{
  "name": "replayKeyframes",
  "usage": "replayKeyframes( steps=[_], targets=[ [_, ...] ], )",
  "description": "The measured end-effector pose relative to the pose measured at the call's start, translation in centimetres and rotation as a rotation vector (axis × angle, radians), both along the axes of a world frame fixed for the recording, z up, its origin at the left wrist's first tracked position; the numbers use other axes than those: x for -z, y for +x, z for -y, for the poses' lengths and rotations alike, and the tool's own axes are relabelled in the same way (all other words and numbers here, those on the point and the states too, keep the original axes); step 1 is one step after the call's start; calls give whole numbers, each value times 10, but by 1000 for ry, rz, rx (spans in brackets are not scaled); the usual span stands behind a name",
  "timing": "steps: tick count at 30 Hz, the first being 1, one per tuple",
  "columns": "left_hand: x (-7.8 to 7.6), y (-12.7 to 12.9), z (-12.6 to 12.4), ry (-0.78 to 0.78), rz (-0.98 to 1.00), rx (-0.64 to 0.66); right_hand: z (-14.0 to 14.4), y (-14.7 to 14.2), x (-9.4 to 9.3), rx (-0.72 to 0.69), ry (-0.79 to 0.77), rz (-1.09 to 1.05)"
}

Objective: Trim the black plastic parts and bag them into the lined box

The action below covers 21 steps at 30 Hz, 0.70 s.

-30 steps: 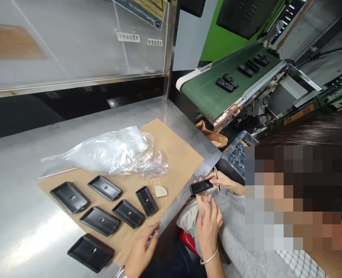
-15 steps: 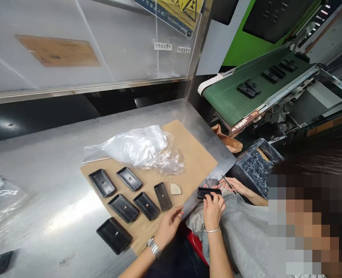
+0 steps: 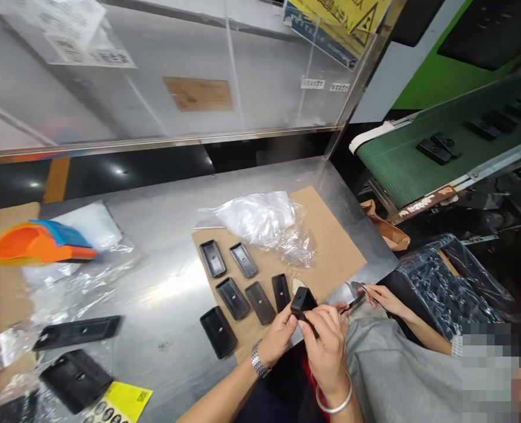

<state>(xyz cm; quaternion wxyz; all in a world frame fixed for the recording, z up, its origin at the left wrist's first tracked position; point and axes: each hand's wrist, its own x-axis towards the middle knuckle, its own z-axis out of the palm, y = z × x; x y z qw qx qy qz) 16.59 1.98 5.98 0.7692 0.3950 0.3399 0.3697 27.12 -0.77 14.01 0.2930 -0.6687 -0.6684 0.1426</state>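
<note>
Both hands meet over the near edge of a steel counter point(image 3: 163, 200), closed together on one small black plastic tray point(image 3: 303, 301). The left hand point(image 3: 279, 336), with a metal watch point(image 3: 257, 359) at the wrist, grips the tray from the left side; the right hand point(image 3: 326, 346), with a silver bangle point(image 3: 333, 403) at the wrist, pinches it from the right, fingers curled around its lower edge. The tray is tilted up off the counter, just above the near edge of a brown cardboard sheet point(image 3: 331, 247).

On that sheet lie five more black trays point(image 3: 241, 281) in two loose rows, and a sixth tray point(image 3: 219, 332) sits half off its near left corner. A crumpled clear plastic bag point(image 3: 264, 220) rests at the far side of the sheet, and a small pale wedge point(image 3: 296, 285) lies just beside the held tray.

To the right, a co-worker in a grey top sits close, that person's hand point(image 3: 381, 296) holding thin tweezers point(image 3: 356, 302) near the counter's corner. Behind, a green conveyor belt point(image 3: 397, 161) carries black parts point(image 3: 437, 150). At far left, an orange and blue scoop point(image 3: 31, 244) lies on plastic wrap, with larger black pieces point(image 3: 77, 332) near the counter's front edge.
</note>
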Motion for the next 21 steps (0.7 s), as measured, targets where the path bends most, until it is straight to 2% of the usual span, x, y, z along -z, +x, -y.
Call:
replayKeyframes(
  steps=[5, 7, 9, 11, 13, 16, 21],
  targets=[
    [-30, -10, 3, -322, 198, -209, -14, -31, -22, -91, 32, -77],
    [-47, -15, 1, -482, 275, -228, -19, -36, -26, -116, 60, -130],
    [-62, -22, -4, -625, 398, -197, -23, -36, -27, -50, 90, -205],
    [-75, -31, -9, -717, 533, -189, -26, -33, -27, 41, 42, -311],
    [-83, -39, -12, -755, 623, -229, -29, -29, -25, 86, -66, -427],
    [-90, -51, -14, -773, 655, -290, -31, -28, -22, 71, -211, -547],
    [-97, -61, -15, -786, 644, -349, -29, -39, -19, -12, -332, -580]
  ],
)
